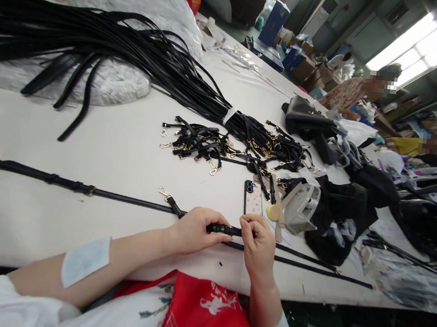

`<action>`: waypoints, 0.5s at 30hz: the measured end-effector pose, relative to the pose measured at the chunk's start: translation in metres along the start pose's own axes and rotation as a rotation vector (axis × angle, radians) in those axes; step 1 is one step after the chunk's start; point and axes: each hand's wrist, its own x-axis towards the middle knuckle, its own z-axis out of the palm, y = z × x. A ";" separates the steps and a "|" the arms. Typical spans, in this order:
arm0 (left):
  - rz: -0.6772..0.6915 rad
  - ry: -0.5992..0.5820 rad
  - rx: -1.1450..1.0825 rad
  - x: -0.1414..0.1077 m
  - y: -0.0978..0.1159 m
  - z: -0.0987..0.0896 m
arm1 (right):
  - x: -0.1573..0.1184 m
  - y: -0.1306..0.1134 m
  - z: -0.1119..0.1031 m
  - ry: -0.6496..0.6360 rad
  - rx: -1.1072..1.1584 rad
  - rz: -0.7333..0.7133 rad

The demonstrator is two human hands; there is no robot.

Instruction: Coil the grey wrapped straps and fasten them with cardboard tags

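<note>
Near the front edge of the white table, my left hand (195,232) is closed around a black strap (219,229), its thumb and fingers at a buckle and keeper section. My right hand (259,243) pinches the same strap just to the right. A gold snap hook (164,192) hangs off the strap's end, left of my left hand. Another long black strap (121,196) runs across the table behind and below my hands. Beyond them lies a pile of short black straps (201,143) with gold hooks. A phone (254,199) in a patterned case lies just past my right hand.
A thick bundle of black straps (137,45), tied with a white band (230,115), covers the back left over plastic-wrapped packs (109,84). Black bags (337,217) and a yellow round item (273,212) are to the right. One person (345,93) stands further back.
</note>
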 end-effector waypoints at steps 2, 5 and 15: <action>0.017 0.013 -0.008 0.000 0.000 0.000 | 0.000 -0.001 0.000 0.006 -0.029 -0.013; 0.048 0.001 0.054 -0.001 -0.002 0.000 | 0.000 -0.002 0.000 0.002 -0.040 -0.037; 0.101 -0.039 0.170 -0.003 -0.007 0.007 | -0.004 0.000 0.012 0.002 0.104 0.042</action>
